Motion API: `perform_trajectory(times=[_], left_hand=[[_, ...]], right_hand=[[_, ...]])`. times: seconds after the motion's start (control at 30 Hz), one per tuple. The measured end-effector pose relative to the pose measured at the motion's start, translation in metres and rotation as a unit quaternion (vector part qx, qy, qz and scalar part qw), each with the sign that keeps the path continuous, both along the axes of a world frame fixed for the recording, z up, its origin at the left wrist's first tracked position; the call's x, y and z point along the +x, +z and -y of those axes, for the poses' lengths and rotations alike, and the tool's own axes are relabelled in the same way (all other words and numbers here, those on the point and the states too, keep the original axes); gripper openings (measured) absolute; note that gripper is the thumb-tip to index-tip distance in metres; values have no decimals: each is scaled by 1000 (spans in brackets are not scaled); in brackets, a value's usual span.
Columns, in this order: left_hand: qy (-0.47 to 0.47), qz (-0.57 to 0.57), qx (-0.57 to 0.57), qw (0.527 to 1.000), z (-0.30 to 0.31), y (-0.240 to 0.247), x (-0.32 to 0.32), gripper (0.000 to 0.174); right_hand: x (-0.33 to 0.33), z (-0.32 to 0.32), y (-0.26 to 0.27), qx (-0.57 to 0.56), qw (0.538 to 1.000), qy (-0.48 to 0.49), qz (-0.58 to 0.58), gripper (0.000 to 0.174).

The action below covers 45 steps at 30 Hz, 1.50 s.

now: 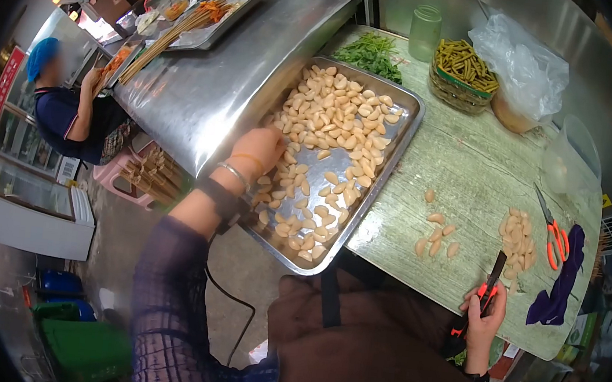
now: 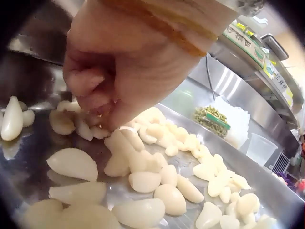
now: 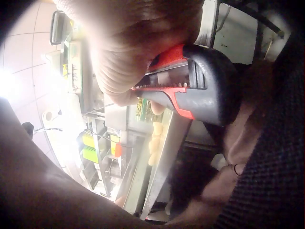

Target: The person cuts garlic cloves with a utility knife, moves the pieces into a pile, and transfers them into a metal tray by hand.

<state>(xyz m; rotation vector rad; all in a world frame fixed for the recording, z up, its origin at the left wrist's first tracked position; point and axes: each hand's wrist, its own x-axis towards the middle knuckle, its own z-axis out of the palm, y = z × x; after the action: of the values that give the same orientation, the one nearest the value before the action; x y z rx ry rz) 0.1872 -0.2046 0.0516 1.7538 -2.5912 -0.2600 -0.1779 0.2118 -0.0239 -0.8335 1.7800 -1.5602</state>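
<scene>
A metal tray (image 1: 409, 131) holds many peeled garlic cloves (image 1: 336, 105). My left hand (image 1: 257, 149) reaches over the tray's left side. In the left wrist view, the curled fingers of this hand (image 2: 114, 71) close on a few cloves (image 2: 81, 125) at the tray floor, partly hiding them. At the table's front edge my right hand (image 1: 483, 322) grips a red and black utility knife (image 1: 486, 297), its dark blade pointing away from me. The knife's handle (image 3: 209, 90) fills the palm in the right wrist view. Beyond the blade lies a pile of cloves (image 1: 518, 241).
Several loose cloves (image 1: 436, 233) lie on the green table (image 1: 425, 173). Orange-handled scissors (image 1: 555, 241) and a purple cloth (image 1: 560, 289) are at the right. Behind stand a box of cut green beans (image 1: 464, 74), a plastic bag (image 1: 524, 65) and a green jar (image 1: 424, 33). Another person (image 1: 71, 102) works at left.
</scene>
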Motion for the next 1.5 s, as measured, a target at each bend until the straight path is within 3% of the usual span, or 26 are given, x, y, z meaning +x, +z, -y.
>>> perform_trajectory(times=[0.07, 0.1, 0.13, 0.17, 0.2, 0.27, 0.3, 0.43, 0.5, 0.57, 0.67, 0.7, 0.8, 0.83, 0.87, 0.9, 0.93, 1.0, 1.1, 1.2, 1.23, 1.33, 1.37, 1.4, 1.47, 1.5], left_hand=[[-11, 14, -55, 998, -6, -7, 3, 20], [34, -120, 64, 990, -6, -2, 5, 20], [78, -249, 181, 948, -5, 6, 9, 22], [119, -370, 291, 874, -6, 14, 12, 24], [171, -498, 365, 767, -19, 31, 5, 25], [165, -591, 422, 667, -15, 33, 18, 34], [156, -620, 422, 643, -21, 35, 21, 37], [158, -515, 345, 769, -16, 26, 24, 18], [16, -328, 192, 925, -13, 11, 24, 15], [-106, -119, 68, 985, -13, 2, 23, 24], [-201, -107, 17, 974, -17, -6, 22, 23], [-156, -12, 7, 988, -21, 3, 12, 21], [-162, -10, -29, 986, -13, -11, 16, 17], [-84, -121, 78, 986, -8, -6, 19, 18], [-4, -228, 183, 956, -1, 2, 23, 21], [77, -327, 284, 898, -2, 16, 22, 25], [106, -412, 301, 854, -15, 34, 15, 33], [72, -519, 422, 740, -3, 34, 24, 34], [103, -603, 453, 649, -9, 47, 17, 32], [159, -611, 439, 640, -8, 39, 13, 28], [177, -574, 443, 665, -2, 34, 10, 24], [99, -435, 386, 807, -11, 23, -10, 19], [52, -341, 306, 887, -9, 15, -17, 11], [-25, -270, 235, 933, -9, 11, -24, 14], [-177, -114, 84, 974, -12, 3, -36, 21], [-191, -20, 99, 977, -14, 8, -43, 28]], right_hand=[[0, 0, 0, -2, 1000, -1, 0, 53], [1, 1, 1, -2, 1000, -1, 1, 53], [1, 1, 1, -1, 1000, 0, 2, 53], [1, 1, 2, 1, 1000, 0, 2, 53], [1, 1, 2, 2, 1000, -1, 1, 53], [1, 0, 2, 4, 1000, 1, -1, 53], [0, 0, 2, 4, 1000, 4, -2, 53], [2, 3, 5, 12, 1000, 0, 0, 53], [3, 3, 6, 9, 1000, -2, 1, 53], [3, 3, 6, 8, 1000, -4, 1, 53], [2, 3, 4, 7, 1000, -3, 0, 53], [2, 3, 4, 6, 1000, -1, -2, 53], [3, 2, 4, 6, 1000, -3, -1, 53], [3, 3, 3, 5, 1000, -5, 1, 53], [3, 3, 4, 6, 1000, -4, 1, 52], [3, 3, 6, 8, 1000, -2, 1, 52], [3, 3, 7, 11, 1000, 2, 1, 52], [2, 3, 5, 1, 1000, 6, -1, 52], [2, 3, 6, 2, 1000, 8, -6, 51], [3, 2, 7, 6, 1000, 7, -10, 51], [3, 3, 7, 6, 1000, 8, -12, 51], [1, 2, 5, 6, 1000, 9, -8, 52], [1, 3, 4, 1, 1000, 8, -7, 52], [2, 3, 3, -2, 1000, 6, -7, 52], [2, 2, 3, -2, 1000, 4, -5, 53], [2, 2, 3, 0, 1000, 4, -3, 53]])
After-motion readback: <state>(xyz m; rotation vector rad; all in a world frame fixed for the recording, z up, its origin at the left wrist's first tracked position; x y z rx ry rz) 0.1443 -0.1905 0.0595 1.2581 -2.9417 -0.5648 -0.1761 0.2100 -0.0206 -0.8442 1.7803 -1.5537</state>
